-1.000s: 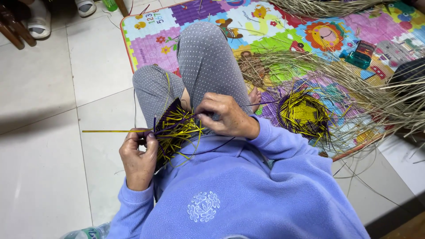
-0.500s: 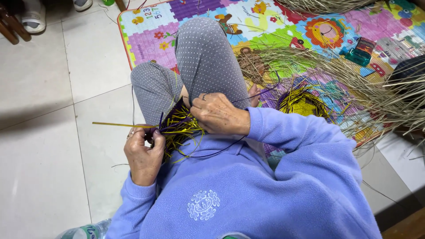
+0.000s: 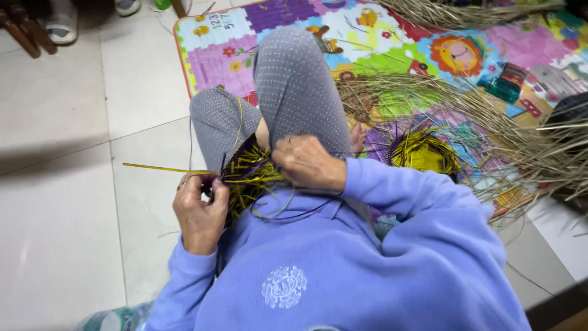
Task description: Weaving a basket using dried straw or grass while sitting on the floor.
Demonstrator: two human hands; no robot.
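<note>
The person's left hand [image 3: 199, 211] is closed around the near edge of a small purple-and-yellow woven piece [image 3: 245, 178], thumb and fingers pinching it where a long yellow strand [image 3: 162, 168] sticks out toward nine o'clock. The right hand [image 3: 309, 162] lies at three o'clock of the piece, curled over its far edge; its fingertips are hidden, so it seems to be pinching strands, though the exact grip cannot be told. The piece sits in the lap, against the grey dotted trousers [image 3: 300, 79] and just above the lilac sweatshirt [image 3: 343, 263].

The weave looks light and springy: thin flat strips, stiff enough to stand out straight, yet easily bent or kinked. Loose ends fan out around it, so it would likely be best held at the tight woven centre or rim, not by the free strands, which could slip or pull out.

At two o'clock a second yellow woven piece [image 3: 422, 153] lies on the colourful play mat [image 3: 257, 37], among a spread of dry straw [image 3: 520, 135]. The tiled floor [image 3: 61, 184] lies at nine o'clock.
</note>
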